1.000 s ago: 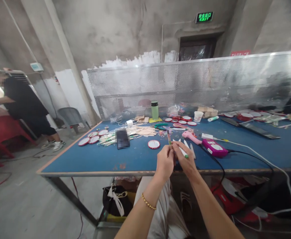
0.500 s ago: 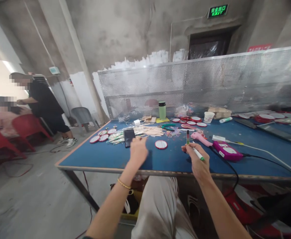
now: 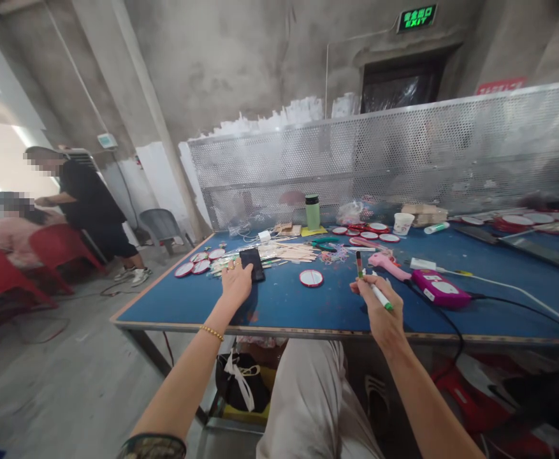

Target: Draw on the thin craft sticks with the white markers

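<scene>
My left hand (image 3: 236,280) reaches over the left side of the table with its fingers apart. Its thumb lies on the lower left of a black phone (image 3: 254,264), and the other fingers rest left of it, over thin sticks in clear wrappers. In my right hand (image 3: 382,309) is a white marker with a green end (image 3: 381,296). A second, slim pen-like piece with a dark top (image 3: 359,262) stands up from the same fingertips. Between my hands, flat on the table, lies a round white disc with a red rim (image 3: 311,278).
On the blue table (image 3: 279,312) are a pink glue gun (image 3: 388,266), a purple box (image 3: 440,289) with cables, wooden sticks (image 3: 296,252), a green bottle (image 3: 312,213), a paper cup (image 3: 402,223) and more red-rimmed discs (image 3: 199,266). Perforated panel behind; two people at left.
My left hand has moved left, from the phone's right side to its left side, and its fingers have spread. My right hand keeps its hold on the marker, nearly still.
</scene>
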The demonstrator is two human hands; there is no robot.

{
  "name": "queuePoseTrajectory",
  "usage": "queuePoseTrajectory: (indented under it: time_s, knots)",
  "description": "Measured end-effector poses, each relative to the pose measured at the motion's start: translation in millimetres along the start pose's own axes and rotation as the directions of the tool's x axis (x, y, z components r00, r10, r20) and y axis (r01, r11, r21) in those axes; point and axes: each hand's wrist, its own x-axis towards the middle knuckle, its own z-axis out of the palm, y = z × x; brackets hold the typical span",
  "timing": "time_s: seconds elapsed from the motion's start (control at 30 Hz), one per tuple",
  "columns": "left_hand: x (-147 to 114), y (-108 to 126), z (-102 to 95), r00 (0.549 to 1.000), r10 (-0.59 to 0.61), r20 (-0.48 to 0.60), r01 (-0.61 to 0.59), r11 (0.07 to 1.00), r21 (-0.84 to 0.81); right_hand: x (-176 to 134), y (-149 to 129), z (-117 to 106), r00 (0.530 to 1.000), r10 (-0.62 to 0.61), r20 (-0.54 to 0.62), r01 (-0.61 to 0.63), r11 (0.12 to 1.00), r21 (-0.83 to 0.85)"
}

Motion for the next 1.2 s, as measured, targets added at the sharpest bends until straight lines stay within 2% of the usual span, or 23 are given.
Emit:
queuePoseTrajectory:
  time_s: [0.23, 0.4, 0.53, 0.6, 0.7, 0.77, 0.83, 0.93, 1.07, 1.2]
  knots:
    - [0, -8, -1.8, 0.999, 0.037, 0.000, -0.037, 0.999, -0.002, -1, 2, -1, 1.000, -0.031, 0.004, 0.031, 0.999, -0.013]
    - [-3, -14, -4.3, 0.998, 0.004, -0.063, -0.007, 0.999, -0.047, 0, 5, -2, 0.999, -0.040, 0.009, 0.040, 0.999, -0.011]
    - [-11, -15, -15.8, 0.988, -0.057, -0.145, 0.043, 0.994, -0.101, -1, 5, -2, 0.999, -0.032, 0.004, 0.032, 0.999, -0.010]
    - [-17, -10, -23.7, 0.977, -0.048, -0.207, 0.018, 0.990, -0.142, -1, 6, -1, 0.999, -0.036, 0.009, 0.036, 0.999, -0.011]
    - [-32, 12, -33.6, 0.959, 0.032, -0.281, -0.108, 0.960, -0.259, 0, 9, -2, 0.999, -0.049, 0.010, 0.049, 0.999, 0.001]
    - [-44, 36, -36.5, 0.935, 0.124, -0.333, -0.256, 0.885, -0.389, 0, 11, -3, 0.999, -0.050, -0.005, 0.050, 0.999, 0.020]
    - [-53, 66, -36.3, 0.899, 0.228, -0.373, -0.408, 0.746, -0.526, 1, 13, -3, 0.999, -0.039, -0.021, 0.040, 0.998, 0.039]
    - [-56, 111, -33.0, 0.878, 0.309, -0.367, -0.479, 0.557, -0.678, 1, 12, -3, 0.998, -0.028, -0.057, 0.033, 0.996, 0.088]
    - [-42, 156, -29.0, 0.940, 0.275, -0.200, -0.304, 0.417, -0.857, 2, 7, 0, 0.992, -0.041, -0.123, 0.059, 0.988, 0.145]
    - [-33, 184, -23.3, 0.960, 0.269, -0.078, -0.126, 0.168, -0.978, 2, -1, 5, 0.992, -0.027, -0.121, 0.046, 0.986, 0.161]
